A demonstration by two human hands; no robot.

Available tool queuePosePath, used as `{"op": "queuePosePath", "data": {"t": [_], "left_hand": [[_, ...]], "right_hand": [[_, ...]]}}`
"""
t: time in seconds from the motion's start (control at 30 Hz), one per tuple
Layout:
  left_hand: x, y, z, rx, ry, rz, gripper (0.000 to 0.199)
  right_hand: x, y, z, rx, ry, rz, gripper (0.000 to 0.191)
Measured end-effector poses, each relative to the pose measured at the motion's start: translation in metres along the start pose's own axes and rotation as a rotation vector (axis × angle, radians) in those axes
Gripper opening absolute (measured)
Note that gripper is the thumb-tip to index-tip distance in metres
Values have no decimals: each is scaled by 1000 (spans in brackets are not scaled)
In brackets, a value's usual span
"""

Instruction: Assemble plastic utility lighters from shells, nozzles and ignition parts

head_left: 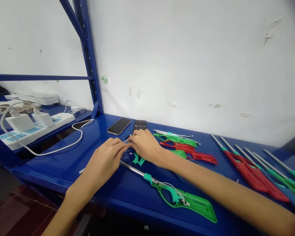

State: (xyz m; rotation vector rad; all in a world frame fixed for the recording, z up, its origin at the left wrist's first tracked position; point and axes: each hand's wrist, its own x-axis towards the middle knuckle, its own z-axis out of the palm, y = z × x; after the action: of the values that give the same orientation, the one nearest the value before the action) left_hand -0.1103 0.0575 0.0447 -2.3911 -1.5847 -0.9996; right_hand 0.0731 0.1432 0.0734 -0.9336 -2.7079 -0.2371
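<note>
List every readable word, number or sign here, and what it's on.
"00:18:15": lit digits on the dark timer screen, final digits slightly soft.
Too small to read: faint marks by those digits; any print on the power strip.
No other legible text.

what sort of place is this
Probably an assembly workshop: there's a glossy blue workbench, an open green plastic handle shell with its insides exposed, and two long-tubed red plastic handles.
</note>
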Motion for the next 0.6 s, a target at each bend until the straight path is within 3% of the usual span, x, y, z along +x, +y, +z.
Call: {"op": "queuePosePath", "data": {"t": [0.13, 0.23, 0.43, 0.5, 0.6], "left_hand": [[-5, 30, 0, -97, -35, 138, 30], [-11, 56, 5, -197, -63, 245, 37], [-20, 100, 27, -313, -147, 453, 31], [-20, 110, 34, -295, -158, 506, 28], [-22, 118, 41, -276, -176, 516, 27]], "right_hand": [[1, 1, -9, 3, -10, -19, 23], [-26, -1, -35, 15, 14, 0, 34], [-140, -13, -83, -7, 80, 20, 18], [-181, -15, -84, 43, 141, 118, 20], [-227, -18, -70, 197, 111, 252, 18]]}}
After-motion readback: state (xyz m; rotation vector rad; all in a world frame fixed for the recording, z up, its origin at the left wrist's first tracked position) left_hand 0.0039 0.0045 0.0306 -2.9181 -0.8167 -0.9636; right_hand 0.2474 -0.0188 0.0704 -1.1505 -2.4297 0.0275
